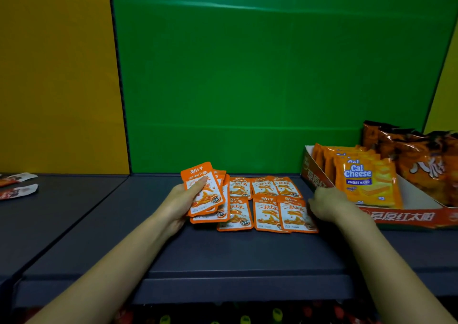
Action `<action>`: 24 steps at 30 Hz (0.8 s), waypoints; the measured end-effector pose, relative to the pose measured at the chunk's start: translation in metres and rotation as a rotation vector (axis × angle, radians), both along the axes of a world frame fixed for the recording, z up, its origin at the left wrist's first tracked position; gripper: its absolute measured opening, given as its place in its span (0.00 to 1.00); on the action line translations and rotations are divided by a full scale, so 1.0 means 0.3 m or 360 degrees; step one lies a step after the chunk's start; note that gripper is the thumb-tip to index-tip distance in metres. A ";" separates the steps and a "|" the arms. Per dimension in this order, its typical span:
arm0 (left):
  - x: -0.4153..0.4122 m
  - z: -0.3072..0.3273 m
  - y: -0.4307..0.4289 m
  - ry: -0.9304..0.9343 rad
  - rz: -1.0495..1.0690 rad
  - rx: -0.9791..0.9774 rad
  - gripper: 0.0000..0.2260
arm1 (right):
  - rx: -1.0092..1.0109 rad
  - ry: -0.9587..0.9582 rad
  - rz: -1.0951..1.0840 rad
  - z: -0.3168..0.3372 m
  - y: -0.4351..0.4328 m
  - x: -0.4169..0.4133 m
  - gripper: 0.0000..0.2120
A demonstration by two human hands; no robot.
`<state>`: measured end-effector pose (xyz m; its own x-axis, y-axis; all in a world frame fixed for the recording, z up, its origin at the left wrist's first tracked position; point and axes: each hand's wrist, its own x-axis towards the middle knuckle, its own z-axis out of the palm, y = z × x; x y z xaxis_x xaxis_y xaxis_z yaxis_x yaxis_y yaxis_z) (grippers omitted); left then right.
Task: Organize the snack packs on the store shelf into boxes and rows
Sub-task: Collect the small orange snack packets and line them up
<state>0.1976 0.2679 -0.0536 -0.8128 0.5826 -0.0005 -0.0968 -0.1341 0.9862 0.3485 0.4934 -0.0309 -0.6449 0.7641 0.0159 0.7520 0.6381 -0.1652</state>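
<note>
Small orange-and-white snack packs (266, 201) lie flat in two rows on the dark grey shelf (223, 252). My left hand (182, 201) holds a fanned stack of the same packs (202, 188) upright at the left end of the rows, thumb across the top pack. My right hand (326, 204) reaches down at the right end of the front row, its fingers touching the edge of the rightmost pack (295, 216). A red cardboard display box (406, 218) stands at the right, holding Cal Cheese wafer packs (366, 182).
Dark orange snack bags (421, 162) stand in the back of the red box. Two red-and-white packets (18, 191) lie on the neighbouring shelf at far left. A green back panel (247, 76) rises behind the shelf. Bottles show below the shelf's front edge.
</note>
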 end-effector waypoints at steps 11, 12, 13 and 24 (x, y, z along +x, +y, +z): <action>0.040 0.015 0.003 0.0150 -0.0161 -0.0034 0.10 | -0.0704 0.0869 0.0885 -0.045 -0.312 -0.113 0.15; 0.044 0.016 0.001 0.0153 -0.0163 -0.0035 0.10 | -0.0711 0.0945 0.0878 -0.056 -0.318 -0.122 0.14; 0.048 0.017 0.000 0.0159 -0.0161 -0.0033 0.10 | -0.0678 0.1008 0.0858 -0.063 -0.324 -0.126 0.14; 0.027 0.006 0.000 0.0266 0.0086 -0.0069 0.09 | -0.0328 0.1060 0.0452 -0.058 -0.204 0.033 0.20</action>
<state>0.2056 0.2678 -0.0517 -0.8338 0.5403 0.1130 0.0750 -0.0919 0.9929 0.3583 0.4322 -0.0482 -0.7219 0.5994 0.3459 0.2623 0.6996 -0.6647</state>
